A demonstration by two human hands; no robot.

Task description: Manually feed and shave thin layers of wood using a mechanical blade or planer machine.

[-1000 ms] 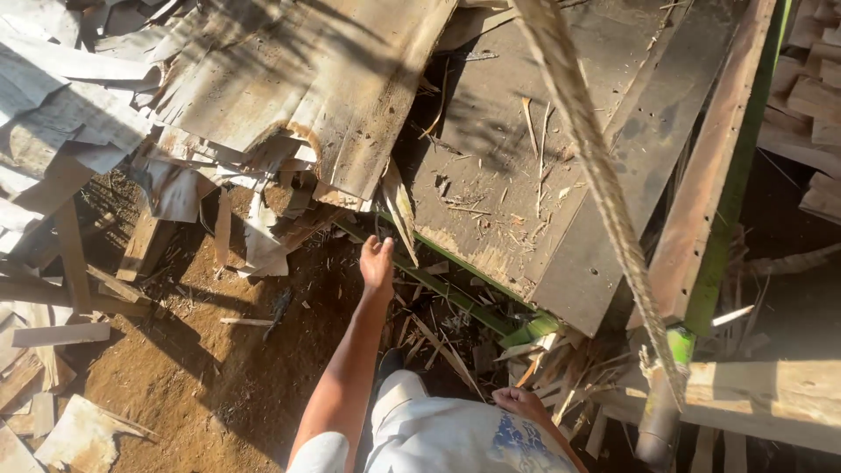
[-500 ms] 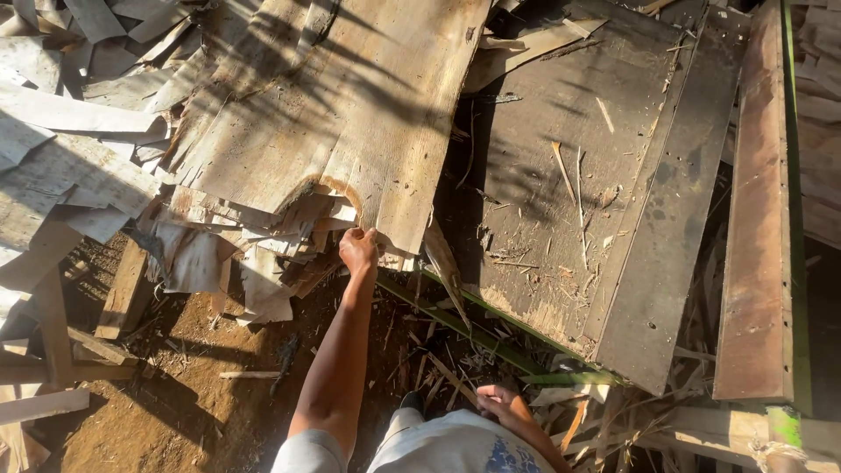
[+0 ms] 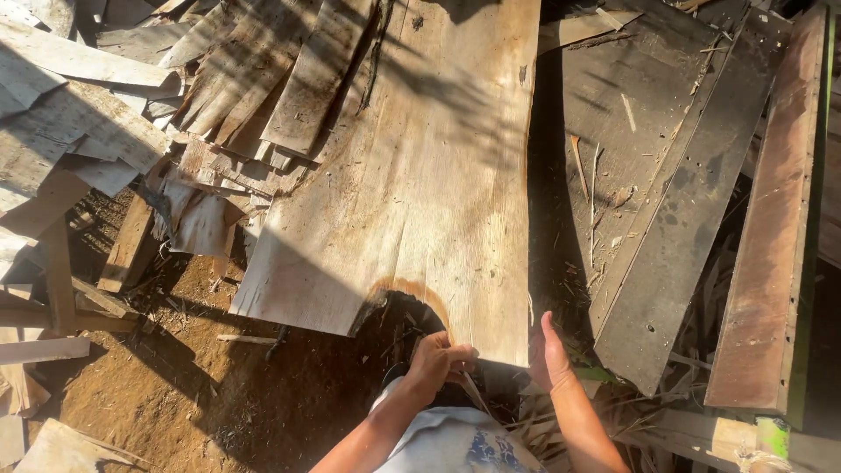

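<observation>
- Head view: the left hand (image 3: 441,361) is curled shut on the lower edge of a large thin veneer sheet (image 3: 420,175), just beside a dark curved notch (image 3: 399,302) in that edge.
- The right hand (image 3: 549,357) is open, fingers straight – its palm lies against the sheet's lower right corner.
- The sheet slopes over a pile of 2 or more torn veneer strips (image 3: 245,96), above brown dirt ground (image 3: 175,394).
- Dark boards (image 3: 666,219) lie to the right.
</observation>
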